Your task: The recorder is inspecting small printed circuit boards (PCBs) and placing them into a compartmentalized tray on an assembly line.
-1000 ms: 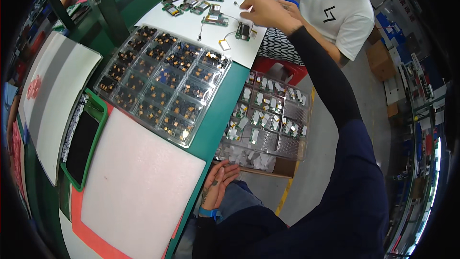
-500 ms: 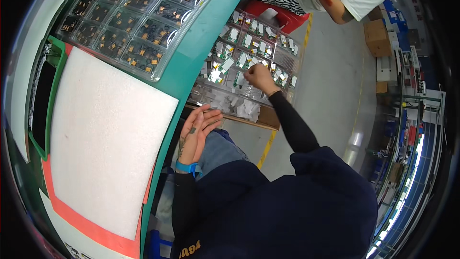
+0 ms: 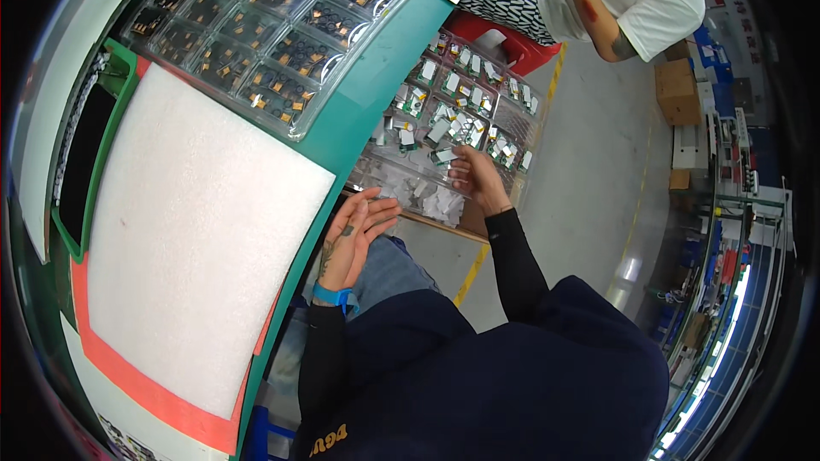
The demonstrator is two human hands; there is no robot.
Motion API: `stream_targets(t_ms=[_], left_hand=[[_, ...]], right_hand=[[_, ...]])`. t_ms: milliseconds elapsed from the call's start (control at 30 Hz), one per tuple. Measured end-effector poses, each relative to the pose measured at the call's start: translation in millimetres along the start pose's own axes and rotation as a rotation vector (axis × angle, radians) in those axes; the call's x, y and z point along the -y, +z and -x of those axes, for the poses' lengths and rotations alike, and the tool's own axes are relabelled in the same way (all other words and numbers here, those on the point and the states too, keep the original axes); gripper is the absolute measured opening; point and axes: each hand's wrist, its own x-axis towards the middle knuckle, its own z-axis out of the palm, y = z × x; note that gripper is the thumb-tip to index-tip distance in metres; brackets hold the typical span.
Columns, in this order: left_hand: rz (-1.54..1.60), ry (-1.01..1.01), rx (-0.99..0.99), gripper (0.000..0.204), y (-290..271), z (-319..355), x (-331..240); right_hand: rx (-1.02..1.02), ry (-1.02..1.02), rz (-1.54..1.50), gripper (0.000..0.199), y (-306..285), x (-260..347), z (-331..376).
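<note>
My right hand point(image 3: 481, 181) is over the near part of a clear compartment tray point(image 3: 528, 124). Its thumb and fingers pinch a small green circuit board with a white block point(image 3: 443, 156). More boards of the same kind point(image 3: 465, 128) lie loose in the tray's compartments. Beside the table edge, my left hand point(image 3: 352, 237) is held palm inward with its fingers apart and nothing visible in it. A blue band point(image 3: 333, 297) circles that wrist.
A white foam sheet point(image 3: 205, 230) lies on the green table point(image 3: 359, 90) at the left. Beyond it stands a clear tray of small dark parts point(image 3: 295, 132). White scraps point(image 3: 440, 203) fill a box below the boards. Another person point(image 3: 598, 0) is near a red stool point(image 3: 521, 51).
My right hand has drawn back toward me from among the boards, and a board now shows between its fingers. My left hand stays nearly still. The view has shifted slightly.
</note>
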Motion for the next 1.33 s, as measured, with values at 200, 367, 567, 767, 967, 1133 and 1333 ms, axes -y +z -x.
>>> stream_targets(t_ms=[200, 367, 567, 767, 967, 1133, 1333], left_hand=[[-0.18, -0.089, -0.031, 0.038, 6.8, -8.2, 4.0], [-0.663, -0.292, -0.022, 0.043, 0.2, -71.4, 53.9], [-0.739, -0.343, -0.326, 0.034, 4.5, -162.2, 166.7], [-0.756, 0.039, -0.454, 0.03, -21.1, -161.1, 197.2], [-0.899, -0.02, -0.399, 0.026, -5.5, -151.7, 177.5], [-0.905, -0.043, -0.401, 0.026, -13.1, -152.4, 177.3], [-1.077, -0.133, -0.336, 0.032, 10.0, -142.7, 144.1]], right_hand=[[0.041, -0.065, 0.021, 0.015, -6.1, -3.9, 16.5], [0.008, -0.098, 0.105, 0.014, -17.6, -13.9, 8.8], [0.028, 0.047, -0.115, 0.022, -14.5, -41.1, 19.7], [-0.321, -0.413, 0.983, 0.033, -35.3, -29.0, -0.2], [-0.033, -1.002, 0.961, 0.037, 25.0, -10.7, -33.1], [0.039, -0.929, 1.496, 0.057, 65.0, -4.0, -49.7], [0.314, -0.851, 1.913, 0.08, 67.4, 15.1, -79.0]])
